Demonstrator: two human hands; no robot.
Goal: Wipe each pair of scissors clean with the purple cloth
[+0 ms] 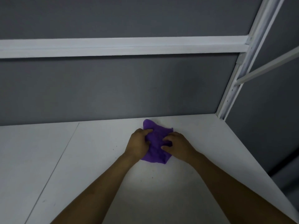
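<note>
Purple cloth point(157, 143) lies bunched on the white table point(97, 159), near its back edge, close to the grey wall panel point(113, 88). Left hand point(138, 143) grips the cloth's left side, fingers curled into the folds, forefinger laid across the top. Right hand point(177, 143) clutches the right side, fingers bent into the fabric. White metal post point(230, 94) stands at the table's right rear corner.

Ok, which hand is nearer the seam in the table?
Left. The left hand grips the left side of the cloth, between it and the seam. The right hand grips the cloth's right side, farther from the seam.
</note>
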